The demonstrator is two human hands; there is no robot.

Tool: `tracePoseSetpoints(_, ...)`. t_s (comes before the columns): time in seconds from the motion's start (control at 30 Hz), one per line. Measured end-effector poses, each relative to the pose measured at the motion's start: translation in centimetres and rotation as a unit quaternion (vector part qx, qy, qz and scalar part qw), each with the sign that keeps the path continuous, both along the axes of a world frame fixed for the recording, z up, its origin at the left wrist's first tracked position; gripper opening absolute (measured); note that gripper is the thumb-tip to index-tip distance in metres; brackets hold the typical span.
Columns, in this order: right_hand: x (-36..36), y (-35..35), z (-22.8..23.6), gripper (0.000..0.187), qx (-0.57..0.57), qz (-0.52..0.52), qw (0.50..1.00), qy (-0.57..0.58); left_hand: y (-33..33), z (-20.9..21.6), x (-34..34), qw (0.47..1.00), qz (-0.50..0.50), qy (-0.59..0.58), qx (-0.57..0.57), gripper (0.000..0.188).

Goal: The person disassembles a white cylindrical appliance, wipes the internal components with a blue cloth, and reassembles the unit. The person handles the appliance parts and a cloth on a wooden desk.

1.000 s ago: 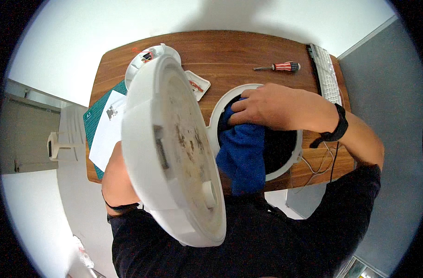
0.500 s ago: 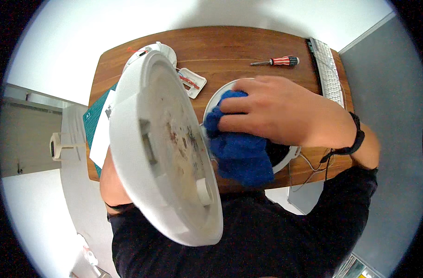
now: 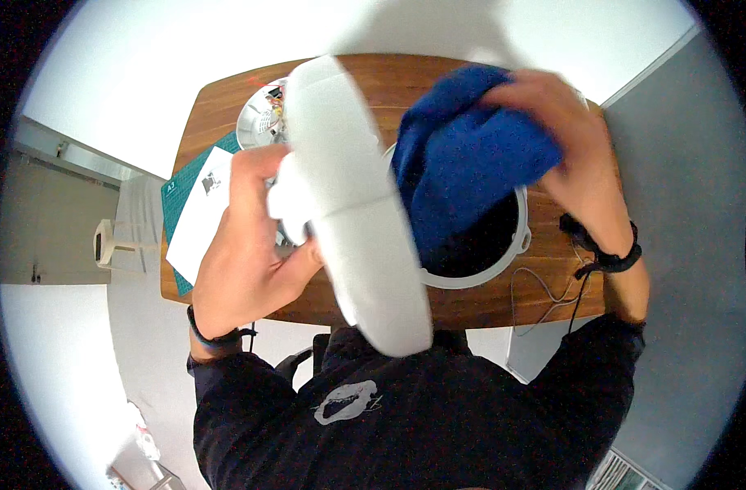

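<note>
My left hand [image 3: 255,245] is wrapped round the white knob-like part on one side of a large round white lid [image 3: 348,192]. The lid is held up almost edge-on above the table, and its inner face is hidden. In my right hand [image 3: 573,147], which is slightly blurred, is a bunched blue cloth [image 3: 475,155]. It hangs over a round, pale-rimmed pot [image 3: 472,282] with a dark inside. Cloth and lid cover the far and left parts of the pot.
A round white part with coloured wires [image 3: 257,118] lies at the far left of the wooden table [image 3: 361,69]. Left of my hand, a white sheet [image 3: 202,216] rests on a green cutting mat [image 3: 177,189]. A thin cable [image 3: 544,302] loops at the right front.
The lid has swung from showing its stained underside to nearly edge-on, and my left hand has come into view. My right hand has lifted the cloth away and farther back, covering the screwdriver.
</note>
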State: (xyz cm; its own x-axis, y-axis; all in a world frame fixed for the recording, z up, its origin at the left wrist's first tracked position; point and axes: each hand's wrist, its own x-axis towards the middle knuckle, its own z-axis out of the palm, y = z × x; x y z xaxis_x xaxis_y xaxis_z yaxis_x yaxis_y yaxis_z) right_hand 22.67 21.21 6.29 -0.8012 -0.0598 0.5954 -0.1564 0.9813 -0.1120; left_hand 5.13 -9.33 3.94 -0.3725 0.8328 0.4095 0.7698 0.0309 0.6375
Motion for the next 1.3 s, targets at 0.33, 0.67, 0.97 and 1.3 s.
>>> tracePoseSetpoints(0.33, 4.8, 6.9, -4.4, 0.067, -0.006, -0.136, 0.984, -0.116, 6.4, 3.9, 2.7, 0.987, -0.056, 0.112, -0.105, 0.064)
tracePoseSetpoints(0.67, 6.7, 5.9, -3.8, 0.092, -0.079, -0.069, 0.937, -0.333, 11.0, -0.5, 2.5, 0.966, -0.164, 0.177, -0.091, 0.05)
tracePoseSetpoints(0.97, 5.1, 0.0, -1.1, 0.115, -0.144, 0.114, 0.924, -0.336, 9.2, -0.2, 0.9, 0.956, -0.208, 0.159, -0.133, 0.064)
tracePoseSetpoints(1.3, 3.2, -0.5, -3.3, 0.13, -0.159, 0.119, 0.925, -0.324, 1.1, -4.3, -2.4, 0.93, -0.107, -0.163, -0.311, 0.092)
